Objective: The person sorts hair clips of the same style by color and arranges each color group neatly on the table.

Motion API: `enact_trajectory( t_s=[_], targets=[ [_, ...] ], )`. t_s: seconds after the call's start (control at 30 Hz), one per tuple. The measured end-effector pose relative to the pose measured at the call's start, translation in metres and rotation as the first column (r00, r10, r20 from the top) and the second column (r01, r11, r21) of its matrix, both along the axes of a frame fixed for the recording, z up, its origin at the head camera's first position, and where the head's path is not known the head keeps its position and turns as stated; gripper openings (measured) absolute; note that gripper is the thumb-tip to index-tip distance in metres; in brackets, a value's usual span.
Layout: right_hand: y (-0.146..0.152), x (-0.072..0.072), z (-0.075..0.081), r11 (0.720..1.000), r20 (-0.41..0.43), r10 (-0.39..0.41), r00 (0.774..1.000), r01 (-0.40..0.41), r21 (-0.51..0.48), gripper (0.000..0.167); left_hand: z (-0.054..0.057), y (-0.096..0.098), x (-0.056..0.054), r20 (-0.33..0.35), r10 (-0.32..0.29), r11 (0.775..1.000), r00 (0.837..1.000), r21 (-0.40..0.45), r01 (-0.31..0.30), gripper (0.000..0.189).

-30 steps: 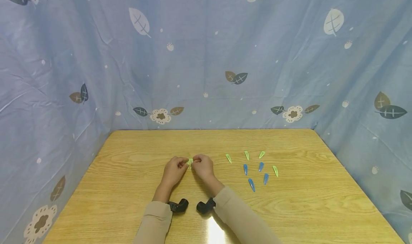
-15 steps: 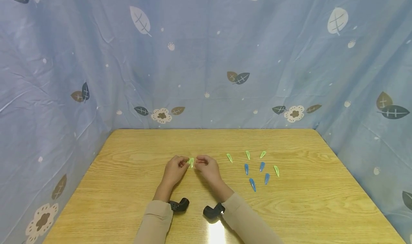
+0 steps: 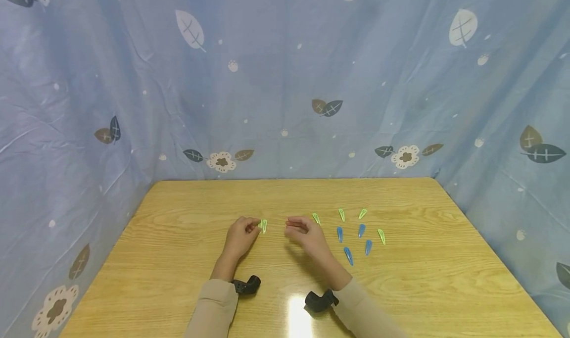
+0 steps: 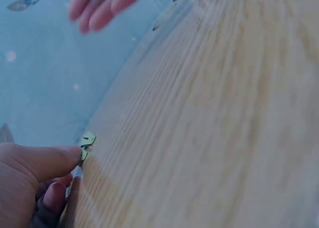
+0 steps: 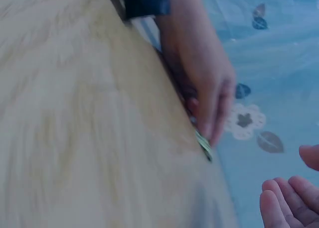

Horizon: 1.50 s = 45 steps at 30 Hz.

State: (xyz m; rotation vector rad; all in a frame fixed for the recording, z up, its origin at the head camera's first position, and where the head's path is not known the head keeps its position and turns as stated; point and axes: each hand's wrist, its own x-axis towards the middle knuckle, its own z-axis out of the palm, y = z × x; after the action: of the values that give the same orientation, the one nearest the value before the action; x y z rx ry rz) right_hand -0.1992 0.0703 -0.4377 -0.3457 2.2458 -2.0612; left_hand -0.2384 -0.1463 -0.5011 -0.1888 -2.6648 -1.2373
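My left hand (image 3: 241,237) pinches light-green snap hair clips (image 3: 264,226) at the left-centre of the table. In the left wrist view the thumb tip is right at one green clip (image 4: 83,153), and another green clip (image 4: 88,139) shows just past it. How many lie between the fingers is hidden. My right hand (image 3: 308,233) is apart from them, over the table to the right, fingers extended and holding nothing. Close to its fingertips is a single green hair clip (image 3: 316,218).
To the right lie more loose hair clips: green ones such as this clip (image 3: 341,215) and that clip (image 3: 381,236), around several blue clips (image 3: 348,256). The wooden table (image 3: 200,199) ends at a blue patterned curtain (image 3: 285,80). Both wrists wear black camera mounts.
My right hand has let go of the green clips and moved right, toward the loose clips. The left hand has stayed in place, still pinching.
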Motion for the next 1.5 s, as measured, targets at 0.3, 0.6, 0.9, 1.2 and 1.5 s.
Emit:
enact_trajectory(
  t_s=[0.3,0.6,0.9,1.2,1.5],
  targets=[
    [0.063,-0.012,-0.018,1.000,-0.101,-0.018,0.995,0.019,0.013,0.039,-0.002,-0.001,0.000,-0.004,-0.003,1.000,1.000,-0.002,0.003,0.022],
    [0.130,-0.006,-0.021,0.989,-0.202,-0.112,0.973,0.130,0.077,0.040,-0.001,-0.001,0.000,0.001,0.002,1.000,1.000,-0.009,-0.002,0.022],
    [0.179,0.005,-0.030,0.942,-0.153,-0.252,0.956,0.278,0.186,0.044,-0.001,-0.001,0.001,-0.002,-0.009,1.000,1.000,-0.002,0.009,0.022],
    [0.206,0.004,-0.038,0.906,-0.113,-0.377,0.919,0.391,0.161,0.046,-0.003,-0.002,-0.001,0.000,-0.010,1.000,1.000,0.001,0.010,0.022],
    [0.209,0.000,-0.045,0.842,-0.043,-0.465,0.884,0.457,0.285,0.041,-0.002,-0.002,-0.001,0.005,-0.006,1.000,1.000,-0.009,0.006,0.022]
  ],
)
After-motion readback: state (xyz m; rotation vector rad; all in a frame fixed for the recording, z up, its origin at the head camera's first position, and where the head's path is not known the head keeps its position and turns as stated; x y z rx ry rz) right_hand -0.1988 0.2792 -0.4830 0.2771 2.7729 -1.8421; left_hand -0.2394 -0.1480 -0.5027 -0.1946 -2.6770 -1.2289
